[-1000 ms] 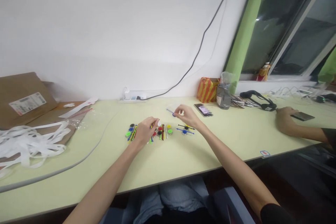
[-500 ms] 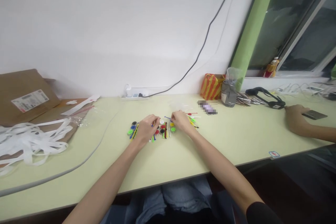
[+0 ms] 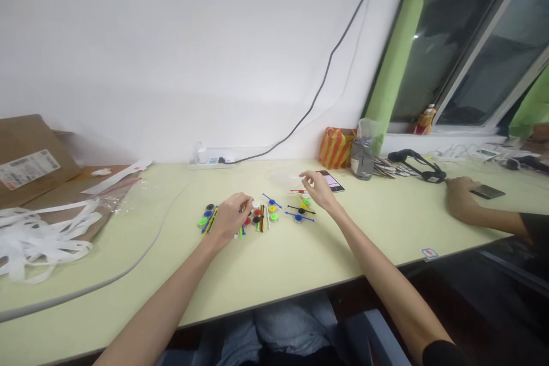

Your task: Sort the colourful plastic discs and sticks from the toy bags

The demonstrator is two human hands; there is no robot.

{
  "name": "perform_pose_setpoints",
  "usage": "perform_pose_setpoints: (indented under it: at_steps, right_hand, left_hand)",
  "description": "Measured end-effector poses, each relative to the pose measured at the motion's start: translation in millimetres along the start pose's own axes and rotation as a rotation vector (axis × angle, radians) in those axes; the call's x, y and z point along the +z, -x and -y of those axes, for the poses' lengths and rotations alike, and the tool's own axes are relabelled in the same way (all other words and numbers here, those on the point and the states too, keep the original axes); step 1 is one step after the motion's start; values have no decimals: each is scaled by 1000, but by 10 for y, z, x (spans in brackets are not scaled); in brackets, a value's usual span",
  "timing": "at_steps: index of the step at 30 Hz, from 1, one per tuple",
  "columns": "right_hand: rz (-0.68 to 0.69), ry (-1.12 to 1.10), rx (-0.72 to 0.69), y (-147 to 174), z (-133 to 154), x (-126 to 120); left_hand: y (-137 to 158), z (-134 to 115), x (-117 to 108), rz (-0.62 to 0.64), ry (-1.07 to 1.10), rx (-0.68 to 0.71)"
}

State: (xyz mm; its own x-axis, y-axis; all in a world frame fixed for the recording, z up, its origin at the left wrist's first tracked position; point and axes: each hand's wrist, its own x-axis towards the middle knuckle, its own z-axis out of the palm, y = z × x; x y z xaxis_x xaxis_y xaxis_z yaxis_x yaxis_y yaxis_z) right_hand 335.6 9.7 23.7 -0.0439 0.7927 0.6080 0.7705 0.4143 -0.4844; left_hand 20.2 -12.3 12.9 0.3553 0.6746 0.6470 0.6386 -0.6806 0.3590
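My left hand [image 3: 232, 218] is closed above the left cluster of small parts, fingertips pressed together beside a white disc [image 3: 256, 205]. Whatever the fingers hold is hidden. Under and beside it lie thin coloured sticks [image 3: 262, 219] and small round discs [image 3: 202, 222]. A blue arrow spinner [image 3: 272, 202] rests between my hands. My right hand [image 3: 319, 190] hovers over the far side of the right group, fingers bent and slightly apart, near a red arrow [image 3: 297, 191]. In that group, a black arrow spinner [image 3: 301, 211] and a blue arrow spinner [image 3: 299, 218] lie closest to me.
A phone [image 3: 333, 181] lies just behind my right hand. Along the wall stand a power strip [image 3: 210, 164], a striped bag [image 3: 337, 148] and a grey pouch [image 3: 362, 159]. Cardboard [image 3: 34, 160], white straps [image 3: 47, 234] and a cable [image 3: 128, 270] occupy the left. Another person's hand [image 3: 461, 197] rests far right.
My right hand has moved right and farther back, uncovering the blue arrow spinner between the hands and the spinners on the right. My left hand stays over its cluster. The view has shifted slightly right.
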Motion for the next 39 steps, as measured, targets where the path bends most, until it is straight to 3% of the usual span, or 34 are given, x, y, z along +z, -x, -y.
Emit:
perform_pose_setpoints:
  at_steps: [3, 6, 11, 15, 18, 23, 26, 29, 31, 33, 35, 39]
  right_hand:
    - [68, 90, -4, 24, -240, -47]
    - [95, 142, 34, -154, -321, 16]
    - [289, 233, 30, -630, 15, 431]
    - [395, 333, 189, -785, 269, 759]
    - [375, 327, 237, -782, 292, 815]
    - [237, 338, 208, -853, 343, 645]
    - [130, 307, 111, -726, 565, 582]
    - [-55, 101, -253, -331, 911, 590]
    - [7, 19, -480, -41, 1141, 599]
    - [168, -49, -691, 158, 1301, 595]
    - [154, -119, -726, 235, 1352, 586]
    - [-153, -250, -490, 202, 1199, 569]
  left_hand:
    - [1, 16, 16, 14, -24, -7]
    - [-8, 55, 7, -6, -41, -42]
    - [-18, 220, -82, -57, -127, -47]
    - [-1, 389, -171, -107, -177, -70]
    - [18, 436, -189, -136, -188, -85]
    - [12, 309, -119, -139, -81, -110]
    - [-16, 188, -80, -109, 181, -192]
    - [-45, 60, -69, -22, 515, -234]
    - [-54, -33, -79, 21, 673, -221]
    - [-52, -120, -97, 30, 750, -195]
    - [-41, -172, -120, 11, 732, -178]
    - [-15, -104, -153, -72, 403, -130]
